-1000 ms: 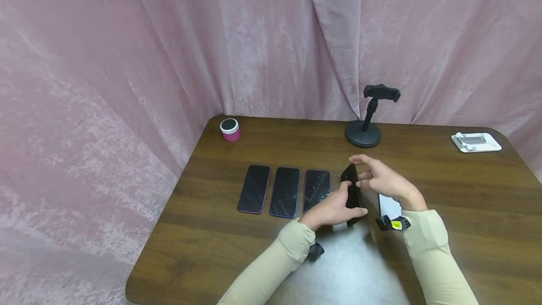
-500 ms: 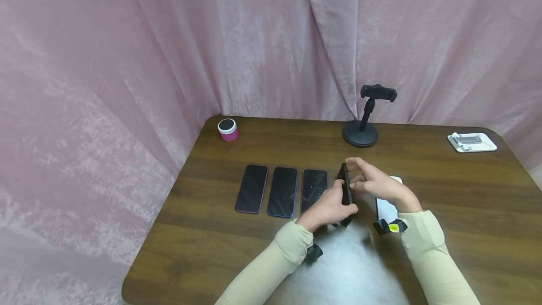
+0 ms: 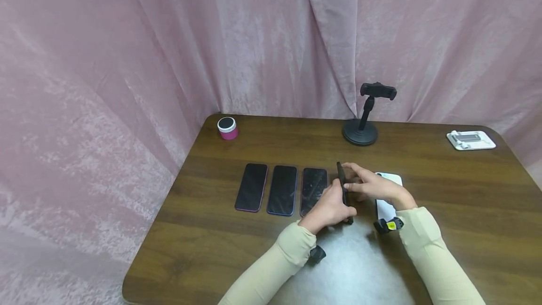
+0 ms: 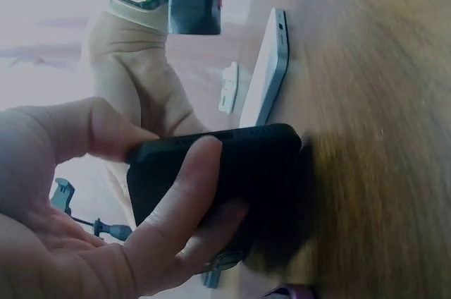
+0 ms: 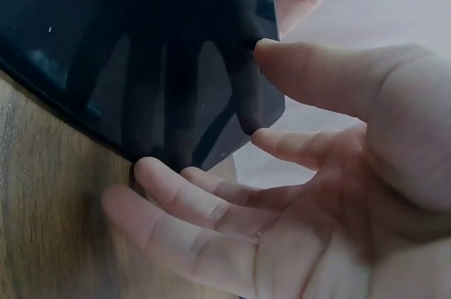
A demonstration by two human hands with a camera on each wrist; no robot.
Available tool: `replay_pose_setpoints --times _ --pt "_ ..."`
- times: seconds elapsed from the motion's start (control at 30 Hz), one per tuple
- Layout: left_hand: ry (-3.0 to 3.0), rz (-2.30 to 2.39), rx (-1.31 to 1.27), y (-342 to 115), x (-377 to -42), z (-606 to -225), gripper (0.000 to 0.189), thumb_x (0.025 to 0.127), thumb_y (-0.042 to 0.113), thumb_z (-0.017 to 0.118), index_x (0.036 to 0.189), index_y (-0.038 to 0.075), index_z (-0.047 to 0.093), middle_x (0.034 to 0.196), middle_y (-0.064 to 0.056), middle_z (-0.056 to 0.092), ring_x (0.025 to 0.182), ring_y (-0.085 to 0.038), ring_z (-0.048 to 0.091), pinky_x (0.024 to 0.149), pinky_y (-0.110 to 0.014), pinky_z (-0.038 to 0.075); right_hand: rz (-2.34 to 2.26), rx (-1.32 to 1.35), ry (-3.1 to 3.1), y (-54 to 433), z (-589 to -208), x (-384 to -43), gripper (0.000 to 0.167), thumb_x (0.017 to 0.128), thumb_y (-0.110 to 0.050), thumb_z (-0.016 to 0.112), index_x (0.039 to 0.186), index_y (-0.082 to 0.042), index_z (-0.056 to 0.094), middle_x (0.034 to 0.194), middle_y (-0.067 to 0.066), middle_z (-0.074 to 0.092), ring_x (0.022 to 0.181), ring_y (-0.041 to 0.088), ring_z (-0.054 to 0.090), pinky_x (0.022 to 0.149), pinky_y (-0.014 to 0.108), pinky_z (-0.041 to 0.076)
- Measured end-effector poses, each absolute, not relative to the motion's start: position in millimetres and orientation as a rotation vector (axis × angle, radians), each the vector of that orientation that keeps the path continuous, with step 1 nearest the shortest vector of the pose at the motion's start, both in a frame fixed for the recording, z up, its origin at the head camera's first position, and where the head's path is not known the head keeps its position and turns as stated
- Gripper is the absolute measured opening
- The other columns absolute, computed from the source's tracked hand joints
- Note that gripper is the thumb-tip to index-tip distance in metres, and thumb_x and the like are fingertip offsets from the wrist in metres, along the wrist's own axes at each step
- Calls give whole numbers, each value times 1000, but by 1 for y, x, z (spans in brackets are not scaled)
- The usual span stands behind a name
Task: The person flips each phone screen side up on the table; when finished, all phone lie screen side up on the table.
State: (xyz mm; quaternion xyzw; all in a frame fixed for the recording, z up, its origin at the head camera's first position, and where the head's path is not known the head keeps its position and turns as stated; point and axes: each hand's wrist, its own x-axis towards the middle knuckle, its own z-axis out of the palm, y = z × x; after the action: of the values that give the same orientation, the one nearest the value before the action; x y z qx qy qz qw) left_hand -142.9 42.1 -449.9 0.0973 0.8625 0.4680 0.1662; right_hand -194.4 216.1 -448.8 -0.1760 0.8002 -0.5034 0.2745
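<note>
A black phone is held on its long edge just above or on the table, between both hands. My left hand grips its near end; in the left wrist view the thumb is at a corner and fingers lie across the back. My right hand holds the far end; in the right wrist view its thumb touches one edge of the dark screen and the fingertips another. Left of it lie three dark phones, screens up: one partly behind my left hand, one and one.
A white-faced phone lies under and beside my right wrist. At the back stand a black phone stand and a pink jar-like object with a dark top. A flat white folding holder lies at the right of the wooden table.
The black phone has turned more edge-on and shifted slightly left with both hands. More of the white-faced phone shows beside my right hand. The other phones stay in place.
</note>
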Motion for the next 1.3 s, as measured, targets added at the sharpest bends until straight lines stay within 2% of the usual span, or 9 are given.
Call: replay_pose_setpoints --times 0.3,0.57,0.63,0.73,0.9,1.03,1.13,1.23,1.3 --pt "2391 1496 197 46 -139 -456 52 77 -7 76 121 1 50 92 -10 59 46 -11 59 45 -24 48 -1307 -474 2225 217 -450 -194 63 103 -10 56 153 5 21 139 41 39 120 50 52 79 54 57" --pt "2348 1548 128 50 -136 -459 61 77 -13 72 132 0 46 104 -13 56 48 -13 58 45 -25 50 -1282 -469 2299 218 -451 -193 66 100 -9 62 149 11 23 134 43 42 112 50 56 69 50 59" --pt "2360 1532 122 50 -136 -460 63 77 -13 71 134 -1 46 107 -14 54 57 -14 58 47 -24 51 -1246 -455 2340 218 -452 -193 68 98 -11 64 148 12 25 134 42 43 107 45 59 66 47 59" --pt "2424 1450 112 51 -134 -462 67 77 -9 73 137 -2 46 114 -15 52 78 -20 60 55 -22 52 -1189 -411 2393 218 -454 -193 71 96 -15 68 148 13 28 135 41 44 95 37 64 62 43 59" --pt "2551 1275 127 51 -132 -463 76 78 -1 76 146 -7 42 134 -26 46 112 -31 59 81 -23 51 -1120 -353 2455 216 -456 -193 74 93 -16 72 147 14 30 136 43 41 81 29 66 59 40 58" --pt "2634 1162 171 51 -132 -464 73 78 1 75 144 -8 45 134 -29 42 118 -30 56 93 -27 48 -1059 -328 2518 213 -457 -192 74 90 -14 74 146 13 35 136 43 41 72 25 66 58 37 58" --pt "2663 1108 194 51 -133 -465 71 79 2 74 144 -9 46 133 -29 41 122 -31 54 96 -28 47 -1003 -309 2562 212 -457 -192 73 88 -11 76 145 12 37 135 42 42 65 21 65 57 35 57" --pt "2668 1071 192 52 -133 -466 75 82 3 73 148 -8 41 138 -30 39 128 -31 51 98 -28 47 -952 -299 2595 211 -457 -192 73 85 -8 78 144 13 39 133 42 43 59 19 63 57 34 56" --pt "2672 1058 187 53 -133 -465 76 82 4 73 150 -8 39 138 -29 38 126 -31 53 97 -28 47 -935 -294 2610 210 -456 -192 73 84 -5 79 143 13 41 132 42 43 57 19 62 56 34 55"
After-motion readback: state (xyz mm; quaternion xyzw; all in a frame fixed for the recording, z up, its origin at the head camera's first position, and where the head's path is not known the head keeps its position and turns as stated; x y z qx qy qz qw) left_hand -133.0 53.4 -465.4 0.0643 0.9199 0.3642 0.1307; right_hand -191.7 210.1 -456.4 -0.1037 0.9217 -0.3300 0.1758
